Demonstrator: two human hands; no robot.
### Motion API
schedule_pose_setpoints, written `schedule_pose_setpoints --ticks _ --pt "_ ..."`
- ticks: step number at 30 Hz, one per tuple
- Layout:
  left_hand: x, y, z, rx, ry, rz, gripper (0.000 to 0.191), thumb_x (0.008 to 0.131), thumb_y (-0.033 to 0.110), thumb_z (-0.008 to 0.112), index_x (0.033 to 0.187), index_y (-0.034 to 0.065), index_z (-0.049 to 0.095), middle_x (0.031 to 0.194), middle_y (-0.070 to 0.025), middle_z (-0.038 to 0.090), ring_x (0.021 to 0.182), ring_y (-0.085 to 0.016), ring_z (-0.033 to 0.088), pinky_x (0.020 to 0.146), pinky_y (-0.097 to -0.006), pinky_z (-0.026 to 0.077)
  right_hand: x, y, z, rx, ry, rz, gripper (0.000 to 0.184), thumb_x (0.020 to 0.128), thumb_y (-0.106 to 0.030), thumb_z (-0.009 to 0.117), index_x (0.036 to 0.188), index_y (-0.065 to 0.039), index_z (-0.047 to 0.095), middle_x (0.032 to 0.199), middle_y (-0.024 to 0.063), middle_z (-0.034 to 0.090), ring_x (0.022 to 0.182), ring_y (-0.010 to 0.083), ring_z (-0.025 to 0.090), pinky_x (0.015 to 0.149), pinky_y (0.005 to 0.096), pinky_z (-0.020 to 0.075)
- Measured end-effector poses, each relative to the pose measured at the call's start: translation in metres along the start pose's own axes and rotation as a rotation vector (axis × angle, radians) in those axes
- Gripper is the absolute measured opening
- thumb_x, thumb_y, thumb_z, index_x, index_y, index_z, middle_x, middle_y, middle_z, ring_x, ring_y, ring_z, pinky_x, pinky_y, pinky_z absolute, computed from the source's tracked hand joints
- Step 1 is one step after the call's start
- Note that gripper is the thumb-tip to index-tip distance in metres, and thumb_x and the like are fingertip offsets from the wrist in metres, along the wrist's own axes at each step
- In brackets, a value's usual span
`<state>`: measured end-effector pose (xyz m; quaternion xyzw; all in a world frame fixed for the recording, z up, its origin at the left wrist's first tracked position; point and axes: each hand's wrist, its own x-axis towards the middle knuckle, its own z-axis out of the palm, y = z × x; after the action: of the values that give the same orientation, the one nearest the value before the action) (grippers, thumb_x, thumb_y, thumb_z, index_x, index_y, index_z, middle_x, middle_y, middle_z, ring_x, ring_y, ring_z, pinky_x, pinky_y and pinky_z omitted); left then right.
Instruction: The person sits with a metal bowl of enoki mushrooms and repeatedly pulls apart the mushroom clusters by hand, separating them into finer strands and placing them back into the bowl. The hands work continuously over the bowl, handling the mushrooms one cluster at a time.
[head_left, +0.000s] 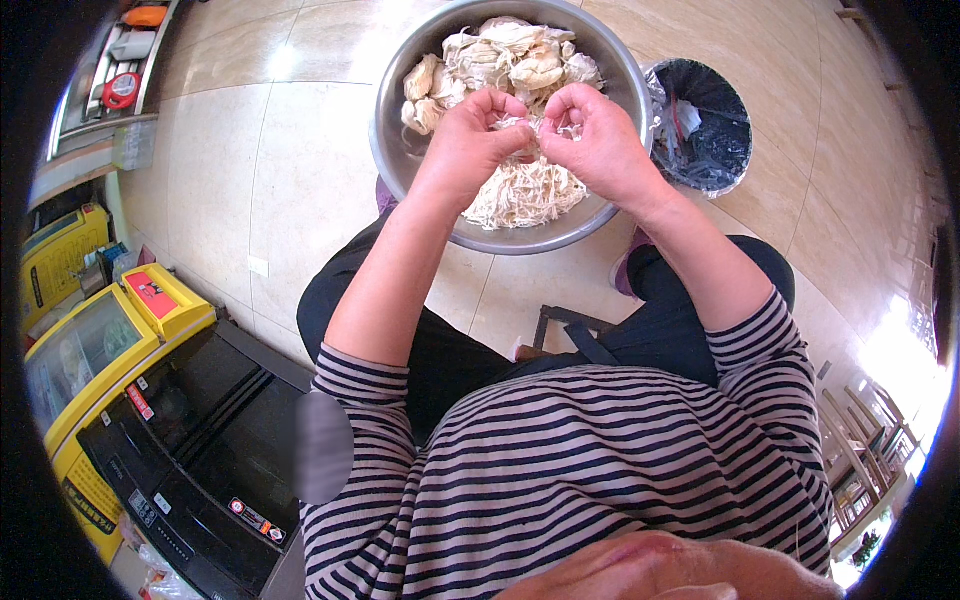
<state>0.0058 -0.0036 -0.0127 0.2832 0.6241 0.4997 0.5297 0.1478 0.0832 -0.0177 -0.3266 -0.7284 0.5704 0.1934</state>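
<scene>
A large round metal basin (551, 240) stands on the floor in front of me. Pale chunks of what looks like cooked chicken meat (487, 60) fill its far side, and a heap of thin shreds (525, 196) lies on the near side. Between the two, my left hand (480, 139) and my right hand (589, 139) are raised close together, fingertips pinching pale shreds of the meat. Curled fingers partly hide the pieces they hold.
A bin lined with a dark bag (709, 124) stands right of the basin, with some waste inside. At the left are a black chest appliance (202, 420), a yellow display freezer (90, 337) and a shelf with a red round item (121, 90). Wooden chairs (862, 450) stand far right.
</scene>
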Motion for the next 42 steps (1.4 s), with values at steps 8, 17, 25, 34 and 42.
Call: schedule_pose_setpoints --ticks 8,17,25,34,42 --pt "0.001 0.001 0.002 -0.122 0.056 -0.020 0.025 0.078 0.001 0.062 0.099 -0.0024 0.050 0.085 -0.0069 0.057 0.073 -0.012 0.058 0.065 -0.0264 0.054 0.000 -0.003 -0.004 0.028 0.061 0.051 0.016 0.075 -0.009 0.062 0.087 -0.001 0.055 0.078 0.0078 0.060 0.070 0.0108 0.056 0.063 0.0260 0.0463" --pt "0.000 0.002 0.003 -0.102 0.047 -0.002 0.026 0.076 -0.004 0.060 0.100 -0.0016 0.050 0.086 -0.0063 0.058 0.076 -0.013 0.059 0.067 -0.0274 0.054 0.005 0.006 -0.002 0.310 0.022 0.144 0.023 0.081 -0.011 0.055 0.099 0.002 0.052 0.085 0.0096 0.061 0.076 0.0151 0.058 0.066 0.0285 0.0479" --pt "0.001 -0.003 0.005 0.168 0.016 0.076 0.018 0.075 0.009 0.069 0.090 0.0024 0.062 0.091 -0.0073 0.059 0.079 -0.015 0.060 0.069 -0.0256 0.050 0.006 -0.001 -0.005 0.715 0.003 0.344 0.036 0.087 -0.017 0.047 0.117 0.003 0.044 0.106 0.0140 0.057 0.096 0.0169 0.055 0.082 0.0295 0.0448" --pt "-0.001 -0.007 0.008 0.495 0.174 0.221 0.016 0.072 0.009 0.070 0.084 0.0010 0.064 0.078 -0.0089 0.063 0.072 -0.016 0.062 0.068 -0.0282 0.049 0.002 -0.004 -0.004 0.735 -0.052 0.349 0.040 0.085 -0.013 0.049 0.119 0.005 0.041 0.111 0.0157 0.055 0.100 0.0174 0.052 0.084 0.0278 0.0419" --pt "0.003 -0.007 0.004 0.278 0.128 0.084 0.012 0.076 0.009 0.067 0.083 0.0000 0.063 0.073 -0.0037 0.063 0.064 -0.010 0.057 0.061 -0.0240 0.047 0.006 0.016 0.003 0.322 -0.002 0.171 0.033 0.079 0.000 0.058 0.109 0.005 0.049 0.096 0.0113 0.060 0.084 0.0154 0.059 0.077 0.0258 0.0479"
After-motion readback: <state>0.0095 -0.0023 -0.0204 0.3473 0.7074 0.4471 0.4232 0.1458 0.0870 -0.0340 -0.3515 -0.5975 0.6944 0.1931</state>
